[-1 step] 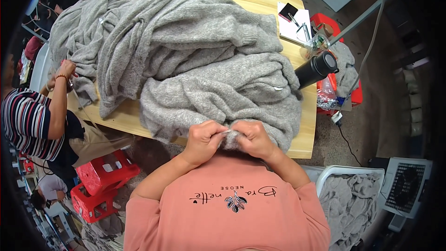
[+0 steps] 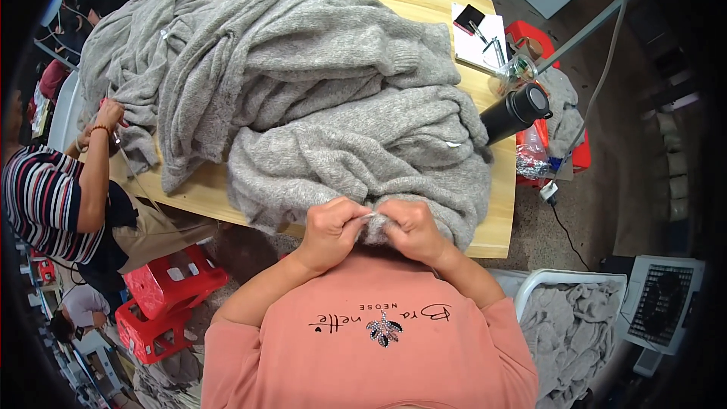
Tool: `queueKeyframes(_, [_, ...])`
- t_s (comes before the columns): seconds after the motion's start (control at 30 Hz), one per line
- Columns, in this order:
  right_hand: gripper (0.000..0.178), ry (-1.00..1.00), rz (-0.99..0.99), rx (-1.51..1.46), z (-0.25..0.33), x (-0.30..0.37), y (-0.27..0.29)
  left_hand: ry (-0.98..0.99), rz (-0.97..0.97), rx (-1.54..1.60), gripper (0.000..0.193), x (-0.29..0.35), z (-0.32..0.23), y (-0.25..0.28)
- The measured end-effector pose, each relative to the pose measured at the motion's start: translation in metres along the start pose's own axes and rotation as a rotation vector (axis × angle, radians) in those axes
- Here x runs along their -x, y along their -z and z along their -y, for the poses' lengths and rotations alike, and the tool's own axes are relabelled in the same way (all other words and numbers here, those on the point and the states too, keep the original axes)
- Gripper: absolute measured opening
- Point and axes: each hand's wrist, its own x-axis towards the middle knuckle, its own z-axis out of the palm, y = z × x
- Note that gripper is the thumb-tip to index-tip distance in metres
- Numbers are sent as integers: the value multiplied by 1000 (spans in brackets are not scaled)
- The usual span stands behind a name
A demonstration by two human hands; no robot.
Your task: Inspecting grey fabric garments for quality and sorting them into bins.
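A grey knitted garment lies bunched at the near edge of the light wooden table. Its near edge is pinched between my two hands, close to my chest. My left hand is closed on the knit with thumb and forefinger together. Just beside it, my right hand also grips the fabric, its fingers curled. A small fold of knit shows between the fingertips; whether anything finer is held there cannot be made out.
More grey knitwear is heaped farther back. A black bottle stands at the table's right edge, near a clear cup and white paper. At left, a co-worker handles knitwear beside red stools. A white bin holds knits.
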Motion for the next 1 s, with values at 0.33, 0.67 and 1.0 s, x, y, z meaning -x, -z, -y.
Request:
queueKeyframes(0.33, [15, 262, -300, 354, 14, -1, -16, -477, -143, -348, 17, 4, -12, -3])
queueKeyframes(0.67, [30, 89, -281, 914, -19, -6, 26, -359, -511, -486, 24, -32, 10, 29])
queueKeyframes(1.0, [35, 8, -215, 596, -48, 24, -14, -158, -668, -176, 11, -74, 28, 54])
